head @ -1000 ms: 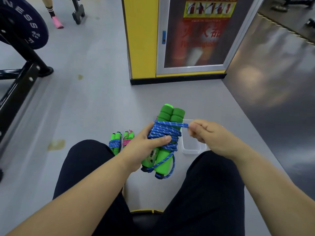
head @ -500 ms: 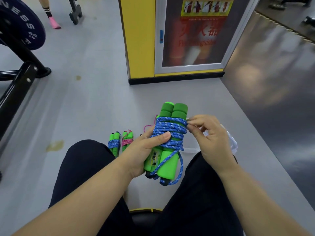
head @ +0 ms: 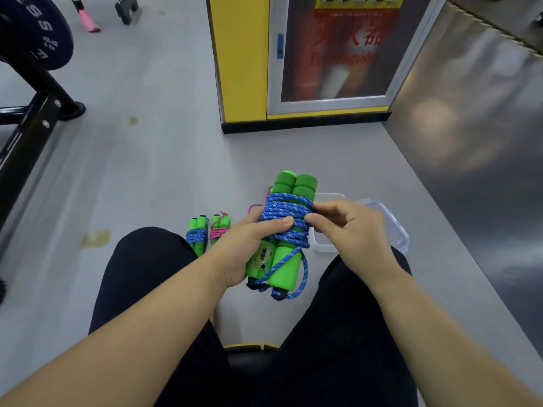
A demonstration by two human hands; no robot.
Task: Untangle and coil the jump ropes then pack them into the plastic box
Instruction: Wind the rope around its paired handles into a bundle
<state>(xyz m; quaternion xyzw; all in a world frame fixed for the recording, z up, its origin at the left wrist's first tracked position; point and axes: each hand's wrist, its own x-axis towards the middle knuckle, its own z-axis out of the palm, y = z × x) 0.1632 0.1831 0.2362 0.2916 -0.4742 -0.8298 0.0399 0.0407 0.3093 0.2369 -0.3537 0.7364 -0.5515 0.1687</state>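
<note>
- Head view: a jump rope with two bright green foam handles and a blue speckled cord [head: 282, 208] is held above the person's dark-trousered lap, just left of the clear plastic box [head: 322, 245]
- Its handles lie side by side; their long axis runs away from the person, leaning slightly right, with the darker foam ends pointing far and the black caps pointing back at the lap
- The blue cord is coiled crosswise round the middle of both handles, and a loose loop hangs below the caps
- The left hand [head: 246, 245] grips the handles from the side away from the box, its thumb laid across the front of the coil
- The right hand [head: 351, 227], in front of the box, pinches the cord at the coil's box-side edge with thumb and curled fingertips
- The box sits on the grey floor, its clear lid [head: 395, 230] just right of it
- Left of the box, past the held rope, lie two small coiled ropes with green handles, one blue-corded [head: 196, 235] and one pink-corded [head: 220, 230], both pointing away
- Beyond the box stands a yellow cabinet with a glazed door [head: 241, 54]
</note>
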